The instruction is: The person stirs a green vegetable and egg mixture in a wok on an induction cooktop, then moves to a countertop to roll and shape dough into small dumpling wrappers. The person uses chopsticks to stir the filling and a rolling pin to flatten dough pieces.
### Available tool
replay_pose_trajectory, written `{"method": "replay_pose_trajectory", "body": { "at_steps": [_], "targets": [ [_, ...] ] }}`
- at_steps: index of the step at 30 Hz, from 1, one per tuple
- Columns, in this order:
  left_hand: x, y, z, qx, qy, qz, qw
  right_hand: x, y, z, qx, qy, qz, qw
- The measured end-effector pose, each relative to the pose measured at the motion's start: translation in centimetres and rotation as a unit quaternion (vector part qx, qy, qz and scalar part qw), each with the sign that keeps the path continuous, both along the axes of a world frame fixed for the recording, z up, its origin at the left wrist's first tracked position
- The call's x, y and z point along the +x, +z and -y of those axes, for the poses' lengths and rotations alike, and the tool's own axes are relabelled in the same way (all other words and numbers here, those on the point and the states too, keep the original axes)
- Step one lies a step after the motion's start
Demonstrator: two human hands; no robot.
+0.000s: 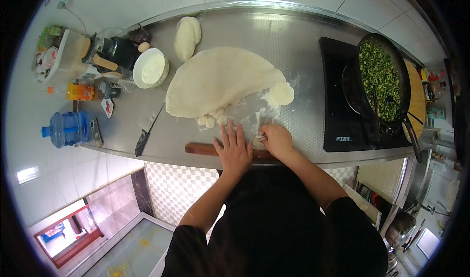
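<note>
My left hand [235,150] lies with its fingers spread over a brown wooden rolling pin [201,149] near the counter's front edge. Between the thumb and fingers of my right hand [276,140] is the edge of a small round dough wrapper [258,142], just above the pin's right part. Several small dough pieces [210,122] sit beyond my left fingertips. Behind them spreads a large folded sheet of dough [224,79], with a stack of round wrappers [282,93] at its right end. A thick lump of dough [186,38] touches the sheet's back left.
A knife [142,142] lies on the left of the metal counter, near a bowl of white flour [150,68] and an egg [144,47]. At right, a black pan of chopped greens [380,78] stands on a cooktop [336,130]. A blue water jug [69,129] is far left.
</note>
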State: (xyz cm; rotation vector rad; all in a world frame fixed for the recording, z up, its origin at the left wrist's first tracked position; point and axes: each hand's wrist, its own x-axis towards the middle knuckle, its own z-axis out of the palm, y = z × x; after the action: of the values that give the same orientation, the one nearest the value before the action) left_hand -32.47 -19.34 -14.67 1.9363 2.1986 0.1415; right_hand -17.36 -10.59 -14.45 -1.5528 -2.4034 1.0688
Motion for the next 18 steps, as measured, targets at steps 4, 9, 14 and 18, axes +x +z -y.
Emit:
{"method": "replay_pose_trajectory", "body": {
  "at_steps": [4,9,14,18],
  "targets": [
    [-0.5,-0.2,-0.4,0.008,-0.010,0.007,1.000,1.0,-1.5,-1.9,0.060,0.185,-0.125,0.973],
    [-0.8,-0.8,-6.9,0.120,0.021,0.012,0.993,0.7,-0.7,-1.7,-0.019,0.067,-0.109,0.992],
    [-0.6,-1.3,-3.0,0.067,0.019,0.041,0.997,0.5,0.1,0.8,-0.035,-0.057,-0.041,0.997],
    [-0.8,-0.3,0.6,0.005,-0.029,0.024,0.999,0.3,-1.4,-0.4,0.025,0.071,-0.049,0.996]
  ]
}}
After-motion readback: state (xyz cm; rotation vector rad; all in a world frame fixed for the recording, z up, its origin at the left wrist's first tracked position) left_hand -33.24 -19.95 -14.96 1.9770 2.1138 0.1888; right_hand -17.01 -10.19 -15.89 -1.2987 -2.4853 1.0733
